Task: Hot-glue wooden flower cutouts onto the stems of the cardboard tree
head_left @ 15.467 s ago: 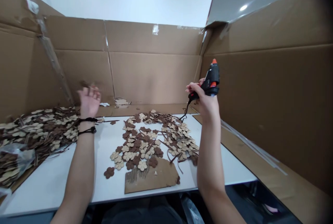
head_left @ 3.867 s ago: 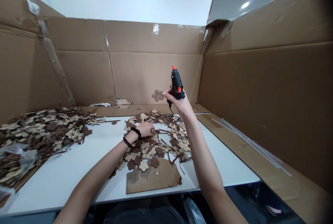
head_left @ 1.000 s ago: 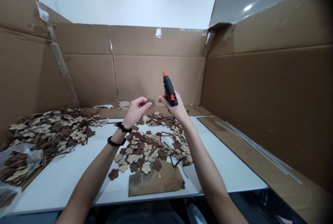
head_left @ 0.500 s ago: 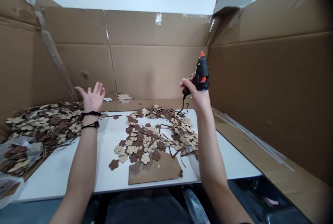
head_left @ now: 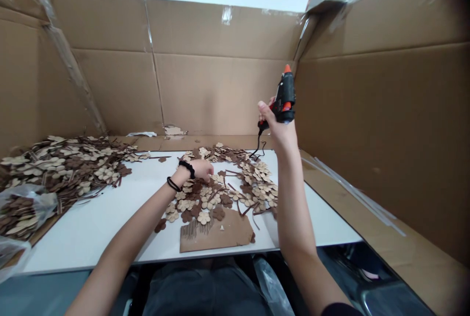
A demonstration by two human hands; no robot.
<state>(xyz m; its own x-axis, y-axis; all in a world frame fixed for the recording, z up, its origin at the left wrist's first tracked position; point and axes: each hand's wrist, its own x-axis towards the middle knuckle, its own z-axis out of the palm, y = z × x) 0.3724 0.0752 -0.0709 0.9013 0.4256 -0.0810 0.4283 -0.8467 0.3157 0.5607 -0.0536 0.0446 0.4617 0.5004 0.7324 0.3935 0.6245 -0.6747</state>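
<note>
hiding its fingers, left hand [head_left: 200, 169] rests among flower cutouts [head_left: 223, 193].

A makeshift craft workstation: a white table [head_left: 91, 228] fenced by tall cardboard walls [head_left: 220, 90], heaps of cut-out flowers [head_left: 66, 164] on the table, a glue gun [head_left: 284, 95] above it.
</note>
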